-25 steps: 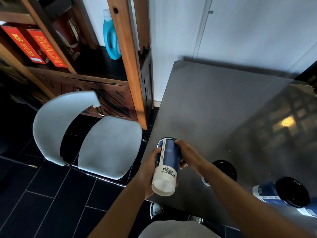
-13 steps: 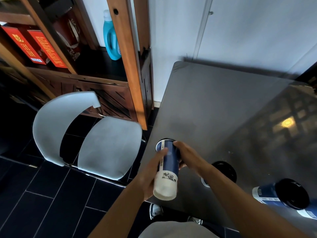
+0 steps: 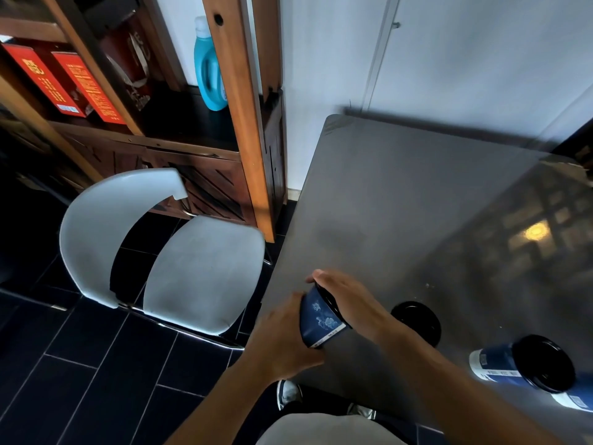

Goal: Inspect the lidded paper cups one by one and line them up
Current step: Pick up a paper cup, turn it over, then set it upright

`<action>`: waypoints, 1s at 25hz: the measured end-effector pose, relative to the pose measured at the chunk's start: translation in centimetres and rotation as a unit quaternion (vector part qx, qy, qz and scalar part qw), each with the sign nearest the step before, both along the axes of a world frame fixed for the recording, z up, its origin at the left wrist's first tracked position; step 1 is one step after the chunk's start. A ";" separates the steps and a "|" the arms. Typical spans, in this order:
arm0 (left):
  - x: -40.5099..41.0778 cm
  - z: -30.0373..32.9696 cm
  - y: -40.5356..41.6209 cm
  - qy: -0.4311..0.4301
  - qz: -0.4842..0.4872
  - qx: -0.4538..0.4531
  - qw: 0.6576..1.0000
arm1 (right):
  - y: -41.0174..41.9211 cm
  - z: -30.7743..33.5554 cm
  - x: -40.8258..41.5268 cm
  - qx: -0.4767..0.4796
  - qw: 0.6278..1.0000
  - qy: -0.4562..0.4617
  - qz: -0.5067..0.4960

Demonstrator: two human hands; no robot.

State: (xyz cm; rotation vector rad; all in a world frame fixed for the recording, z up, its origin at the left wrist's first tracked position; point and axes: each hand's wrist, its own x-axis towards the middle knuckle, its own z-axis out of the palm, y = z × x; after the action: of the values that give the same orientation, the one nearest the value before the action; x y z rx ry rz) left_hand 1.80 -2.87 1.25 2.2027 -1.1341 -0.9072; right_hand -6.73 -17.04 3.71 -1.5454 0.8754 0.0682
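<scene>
white chair on dark floor, left hand gripping base of tilted blue paper cup above tabletop edge, right hand clasping its black lid end, two lidded cups lying right

Both forearms were bare, with no sleeve showing anywhere along them, and neither the left hand nor the right hand wore a glove, ring or watch. Light grey-beige fabric covered the lap at the bottom edge. Below the table edge showed sneakers, the left sneaker white-toed with dark trim, the right sneaker only partly visible.
</scene>
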 end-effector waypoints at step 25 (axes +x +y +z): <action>0.7 2.7 -3.1 0.638 0.245 -0.071 0.727 | -0.2 0.8 0.0 0.068 0.978 -0.108 -0.162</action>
State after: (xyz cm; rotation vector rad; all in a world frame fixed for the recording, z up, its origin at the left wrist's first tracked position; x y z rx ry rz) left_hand 2.46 -6.00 3.91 1.0720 0.0730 -1.5565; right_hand -6.74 -17.25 4.49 -1.2408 0.9177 -0.2677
